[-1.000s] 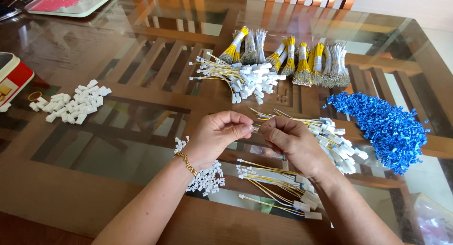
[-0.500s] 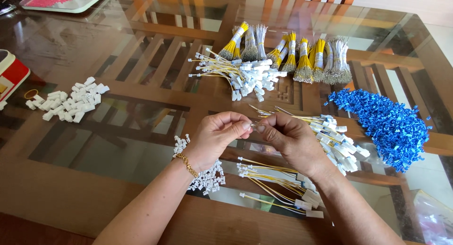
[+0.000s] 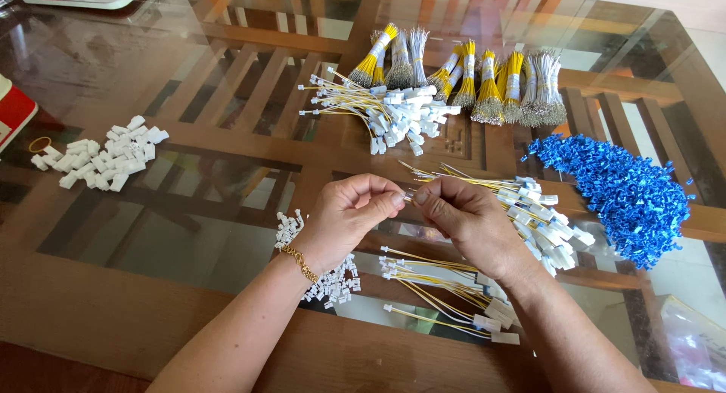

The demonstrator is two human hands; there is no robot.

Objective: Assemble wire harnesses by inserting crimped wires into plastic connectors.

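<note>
The small connector piece (image 3: 409,197) sits pinched between the fingertips of the left hand (image 3: 349,215) and the right hand (image 3: 467,220), above the middle of the glass worktop (image 3: 189,234), slightly toward its near edge. Both grips are narrow, closed on this one part; its exact form is too small to make out. It is judged very light, rigid and easily dropped, so it is best held by its side faces with the fingertips, and any attached wire near its end, where it bends least. Just beyond the right hand lies a fan of thin yellow-and-white leads with white plug housings (image 3: 529,208); a similar set (image 3: 439,287) lies beneath the hands near the front edge. A cluster of small white housings (image 3: 329,279) lies under the left wrist. Larger white plastic blocks (image 3: 102,162) are heaped toward the left edge. A mound of blue plastic clips (image 3: 620,196) occupies the right side. Banded bundles of yellow and white wire (image 3: 469,79) stand along the far edge.
</note>
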